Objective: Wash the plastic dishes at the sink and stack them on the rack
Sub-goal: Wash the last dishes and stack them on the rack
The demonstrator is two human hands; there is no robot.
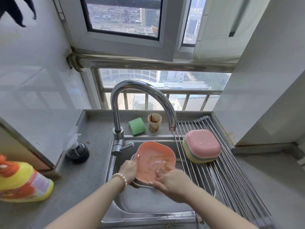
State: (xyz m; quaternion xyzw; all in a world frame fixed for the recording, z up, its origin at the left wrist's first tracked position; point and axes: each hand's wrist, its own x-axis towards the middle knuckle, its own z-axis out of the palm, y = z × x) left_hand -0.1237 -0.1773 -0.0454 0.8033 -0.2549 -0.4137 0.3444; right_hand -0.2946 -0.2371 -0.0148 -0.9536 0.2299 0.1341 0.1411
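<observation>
An orange dish (155, 162), smeared with residue, is gripped by the left hand (129, 169) and rubbed by the flat-fingered right hand (168, 179) over the sink (148, 204).

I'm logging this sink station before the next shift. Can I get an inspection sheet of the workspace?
Surface: grey counter round a steel sink; roll-up rack across the sink's right side.
Job's things: orange dish, smeared inside, held over the sink; stacked dishes upside down on the rack.
Clutter: green sponge, stained cup, yellow bottle, dark pump bottle.
Hands: left hand grips the dish's rim; right hand rubs inside it with its fingers.
Cables: nothing seen.
Surroundings: faucet, window behind, white walls.
</observation>
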